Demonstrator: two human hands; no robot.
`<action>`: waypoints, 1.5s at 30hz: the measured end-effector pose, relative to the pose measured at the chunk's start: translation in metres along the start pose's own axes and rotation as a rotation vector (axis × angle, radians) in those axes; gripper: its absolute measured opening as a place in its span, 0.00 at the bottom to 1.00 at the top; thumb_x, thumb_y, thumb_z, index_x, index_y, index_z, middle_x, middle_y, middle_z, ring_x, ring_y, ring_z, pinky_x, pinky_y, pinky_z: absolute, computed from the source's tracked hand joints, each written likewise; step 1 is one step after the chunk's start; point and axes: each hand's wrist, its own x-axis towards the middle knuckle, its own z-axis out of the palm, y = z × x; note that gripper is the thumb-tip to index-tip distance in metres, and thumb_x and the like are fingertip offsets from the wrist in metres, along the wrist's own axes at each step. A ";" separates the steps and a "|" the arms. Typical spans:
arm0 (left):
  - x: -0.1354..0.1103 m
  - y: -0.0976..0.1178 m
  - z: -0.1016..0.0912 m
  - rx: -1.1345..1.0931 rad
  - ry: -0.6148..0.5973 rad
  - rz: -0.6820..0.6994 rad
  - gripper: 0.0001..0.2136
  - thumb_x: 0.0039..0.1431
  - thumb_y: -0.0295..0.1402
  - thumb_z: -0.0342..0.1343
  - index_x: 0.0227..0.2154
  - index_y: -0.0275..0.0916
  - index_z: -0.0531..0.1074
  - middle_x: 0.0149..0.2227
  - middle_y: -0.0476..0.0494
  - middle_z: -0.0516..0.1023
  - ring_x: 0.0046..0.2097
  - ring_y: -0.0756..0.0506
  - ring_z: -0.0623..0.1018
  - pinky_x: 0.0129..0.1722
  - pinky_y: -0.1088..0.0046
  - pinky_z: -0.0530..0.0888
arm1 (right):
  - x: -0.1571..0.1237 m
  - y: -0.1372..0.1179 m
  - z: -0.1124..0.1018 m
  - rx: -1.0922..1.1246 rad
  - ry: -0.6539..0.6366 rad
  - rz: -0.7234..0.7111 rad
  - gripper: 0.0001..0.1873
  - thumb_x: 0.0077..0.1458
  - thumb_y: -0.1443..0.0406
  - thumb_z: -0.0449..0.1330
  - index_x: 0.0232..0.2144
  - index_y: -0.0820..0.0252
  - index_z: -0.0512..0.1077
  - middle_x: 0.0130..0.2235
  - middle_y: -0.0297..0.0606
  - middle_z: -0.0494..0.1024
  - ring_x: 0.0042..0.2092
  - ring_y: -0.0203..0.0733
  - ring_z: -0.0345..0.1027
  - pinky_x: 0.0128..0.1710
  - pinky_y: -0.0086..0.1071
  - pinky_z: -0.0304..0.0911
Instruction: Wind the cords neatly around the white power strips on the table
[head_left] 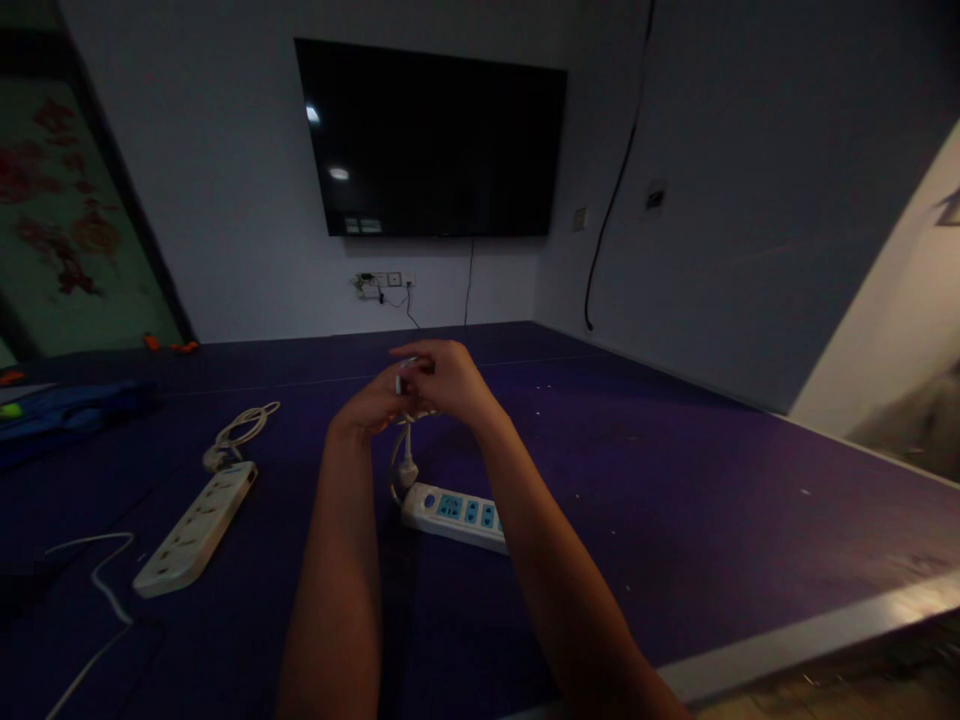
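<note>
Above the dark purple surface, my left hand (pixel 373 402) and my right hand (pixel 448 376) meet, fingers closed around the white power cord (pixel 408 436). A short white piece shows between the fingers; most of the grip is hidden. Below them the cord hangs in a loop beside a white plug (pixel 407 471). A white power strip (pixel 450 512) with blue sockets lies just under my hands, its right end covered by my right forearm.
To the left lies another white power strip (pixel 196 530) with its coiled cord (pixel 247 428). A loose white cable (pixel 112 592) runs nearby, and blue cloth (pixel 75 408) sits farther back. A television (pixel 442 145) hangs on the wall; a black cable (pixel 616 190) dangles right.
</note>
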 end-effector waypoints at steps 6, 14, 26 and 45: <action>0.004 0.000 0.001 -0.101 0.118 -0.058 0.08 0.43 0.29 0.63 0.27 0.34 0.72 0.21 0.46 0.75 0.20 0.49 0.74 0.22 0.75 0.72 | 0.004 0.004 -0.006 -0.017 0.250 -0.050 0.13 0.47 0.72 0.59 0.37 0.63 0.76 0.30 0.37 0.78 0.33 0.36 0.72 0.35 0.28 0.65; -0.001 0.013 -0.009 -0.299 0.032 -0.083 0.11 0.60 0.31 0.46 0.33 0.31 0.71 0.20 0.42 0.76 0.20 0.46 0.77 0.20 0.74 0.74 | 0.001 0.033 -0.029 0.202 0.148 -0.003 0.27 0.44 0.59 0.65 0.48 0.60 0.70 0.44 0.43 0.76 0.45 0.42 0.70 0.43 0.34 0.65; 0.005 0.014 -0.011 -0.260 0.199 -0.015 0.14 0.61 0.30 0.44 0.42 0.29 0.71 0.29 0.38 0.79 0.27 0.46 0.79 0.25 0.75 0.75 | 0.010 0.054 -0.016 0.283 0.204 0.162 0.10 0.53 0.63 0.54 0.26 0.62 0.70 0.19 0.29 0.64 0.19 0.31 0.57 0.18 0.25 0.54; 0.023 0.005 -0.014 0.152 0.757 -0.165 0.13 0.51 0.39 0.55 0.17 0.37 0.64 0.11 0.55 0.61 0.12 0.54 0.60 0.14 0.78 0.55 | 0.002 0.055 -0.026 0.361 0.011 -0.092 0.16 0.53 0.54 0.56 0.33 0.63 0.71 0.21 0.29 0.65 0.24 0.30 0.57 0.24 0.25 0.54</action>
